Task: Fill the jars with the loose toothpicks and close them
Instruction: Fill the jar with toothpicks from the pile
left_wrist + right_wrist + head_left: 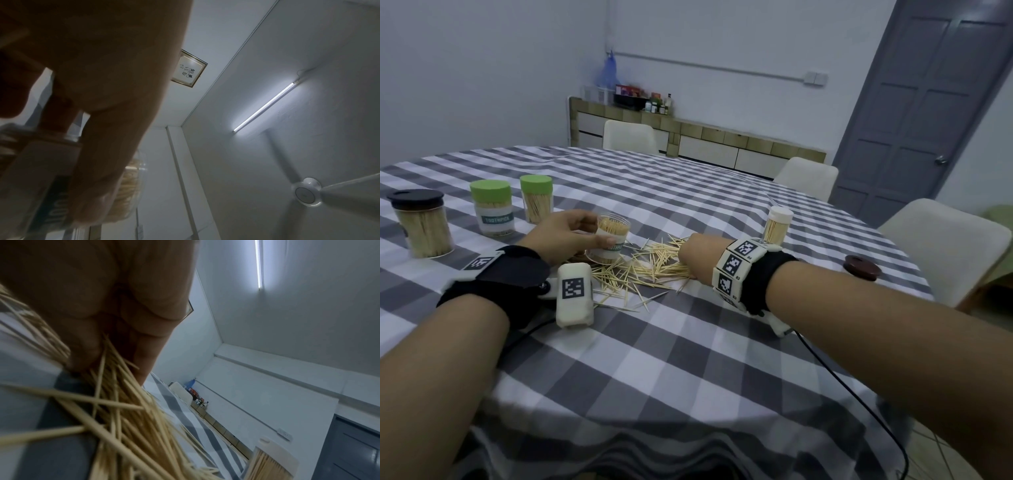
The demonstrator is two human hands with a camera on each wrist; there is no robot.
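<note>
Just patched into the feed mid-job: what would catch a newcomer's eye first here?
The scatter of loose toothpicks in the middle of the checked tablecloth, with the right hand pinching a bunch of them. Just left of the pile, the left hand grips an open jar already packed with toothpicks. Three lidded jars stand at far left, and a brown lid lies alone at right.

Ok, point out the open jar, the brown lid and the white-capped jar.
open jar (610, 245): head view, on its label.
brown lid (862, 267): head view, on its top face.
white-capped jar (779, 215): head view, on its white cap.
</note>
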